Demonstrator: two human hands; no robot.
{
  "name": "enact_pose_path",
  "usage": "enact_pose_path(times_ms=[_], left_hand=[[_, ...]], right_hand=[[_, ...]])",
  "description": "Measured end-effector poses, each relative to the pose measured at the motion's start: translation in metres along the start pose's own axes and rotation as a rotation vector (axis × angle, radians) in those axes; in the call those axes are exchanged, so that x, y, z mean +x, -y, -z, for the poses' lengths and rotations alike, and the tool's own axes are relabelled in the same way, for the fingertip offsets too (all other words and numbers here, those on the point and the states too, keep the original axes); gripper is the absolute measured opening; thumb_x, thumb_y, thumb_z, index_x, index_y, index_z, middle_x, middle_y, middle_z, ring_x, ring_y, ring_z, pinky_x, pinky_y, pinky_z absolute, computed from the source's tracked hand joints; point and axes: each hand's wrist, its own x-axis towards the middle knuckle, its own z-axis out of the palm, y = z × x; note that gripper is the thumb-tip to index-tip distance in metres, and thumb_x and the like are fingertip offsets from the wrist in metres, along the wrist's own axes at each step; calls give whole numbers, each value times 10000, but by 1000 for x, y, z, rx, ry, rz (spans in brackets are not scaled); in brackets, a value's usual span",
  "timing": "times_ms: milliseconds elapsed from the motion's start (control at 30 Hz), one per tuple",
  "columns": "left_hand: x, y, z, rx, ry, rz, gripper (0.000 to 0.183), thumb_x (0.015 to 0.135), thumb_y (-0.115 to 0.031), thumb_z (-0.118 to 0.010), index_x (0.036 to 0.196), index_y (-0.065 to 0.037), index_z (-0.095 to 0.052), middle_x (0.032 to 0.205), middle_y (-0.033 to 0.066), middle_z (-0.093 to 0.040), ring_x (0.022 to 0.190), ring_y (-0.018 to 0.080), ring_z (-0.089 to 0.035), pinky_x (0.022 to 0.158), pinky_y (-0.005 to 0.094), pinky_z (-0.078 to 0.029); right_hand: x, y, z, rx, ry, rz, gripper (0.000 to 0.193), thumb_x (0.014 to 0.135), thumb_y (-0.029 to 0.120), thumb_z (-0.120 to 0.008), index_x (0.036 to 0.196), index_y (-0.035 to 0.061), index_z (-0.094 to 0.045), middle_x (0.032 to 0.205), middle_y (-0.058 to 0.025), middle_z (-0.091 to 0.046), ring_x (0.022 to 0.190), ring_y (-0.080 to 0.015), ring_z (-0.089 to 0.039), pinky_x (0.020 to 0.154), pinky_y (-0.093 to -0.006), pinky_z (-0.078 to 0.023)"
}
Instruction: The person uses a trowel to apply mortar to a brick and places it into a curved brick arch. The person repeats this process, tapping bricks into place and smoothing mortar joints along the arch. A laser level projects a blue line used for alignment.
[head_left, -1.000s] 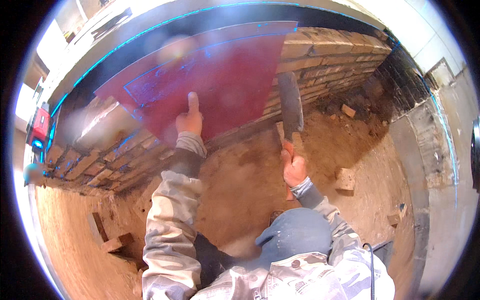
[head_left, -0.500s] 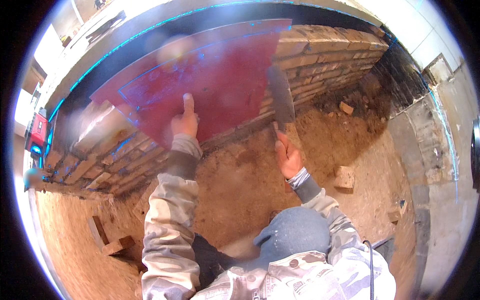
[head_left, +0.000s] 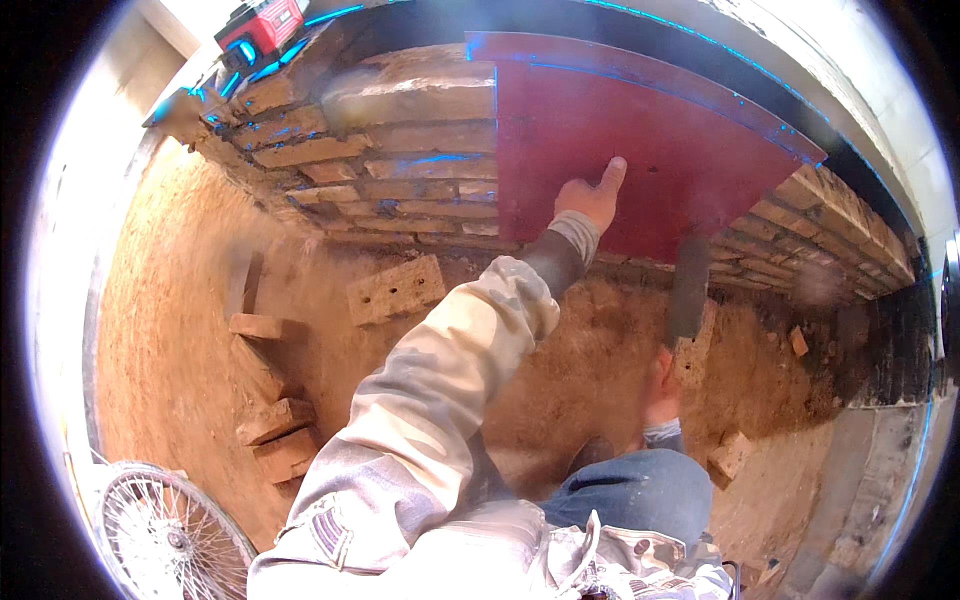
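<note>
A dark red flat panel (head_left: 570, 120) with a folded upper edge stands against the low brick wall (head_left: 400, 140) and hides part of its face. My left hand (head_left: 592, 200) is at the panel's lower middle, its thumb lying up along the red face and its other fingers curled, partly hidden. Lower to the right, my right hand (head_left: 660, 390) is closed and blurred. It holds a trowel whose grey blade (head_left: 687, 290) points up to the panel's lower edge.
A red laser level (head_left: 262, 25) sits at the wall's far left end and blue lines run along the wall. Loose bricks (head_left: 285, 455) and a perforated brick (head_left: 397, 290) lie on the dirt floor. A spoked wheel (head_left: 170, 535) stands at lower left. My bent knee (head_left: 640, 490) is below.
My view has swung left, so the wall, panel and hands sit farther right and the wheel has come in. The trowel is now lower against the panel.
</note>
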Motion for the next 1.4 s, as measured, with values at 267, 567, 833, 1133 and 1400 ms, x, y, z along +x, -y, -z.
enact_pose_path(times_ms=[267, 567, 833, 1133, 1400], left_hand=[[7, 5, -6, 56, 36, -13, 948, 822, -766, -473, 1020, 142, -659, 1094, 387, -598, 1136, 484, -559, 985, 485, -422], [28, 17, -6, 2, 61, 32, 829, 783, -786, -545, 823, 28, -697, 806, 141, -676, 750, 196, -609, 615, 364, -446], [25, 12, 8, -121, 187, 86, 824, 781, -770, -566, 862, 43, -674, 762, 101, -651, 660, 159, -549, 502, 307, -348], [32, 18, 1, -43, 171, 24, 829, 780, -783, -550, 776, 37, -676, 749, 137, -664, 606, 173, -551, 487, 316, -375], [24, 16, 2, -105, 151, 37, 817, 770, -789, -561, 804, 18, -680, 775, 123, -675, 677, 168, -580, 497, 303, -384]], right_hand=[[-2, -14, -3, -109, 9, -39, 410, 1001, 231, -499, 1355, 26, -529, 1286, -116, -623, 1166, -185, -579, 982, -320, -439], [-24, -46, -23, -516, 677, -93, 490, 938, 474, -494, 1256, 114, -594, 1082, -208, -658, 959, -351, -649, 825, -481, -515], [82, -38, 39, -767, -163, -360, 952, 742, 589, -732, 1454, 75, -366, 1395, -255, -463, 1272, -413, -461, 1047, -488, -396], [153, -91, 37, -905, -66, -777, 1237, 632, 534, -822, 1549, 168, -75, 1537, -229, -229, 1389, -416, -297, 1104, -489, -350], [80, -59, 6, -337, -228, -85, 1110, 581, 382, -888, 1441, -17, -311, 1401, -258, -412, 1303, -403, -405, 1077, -468, -355]])
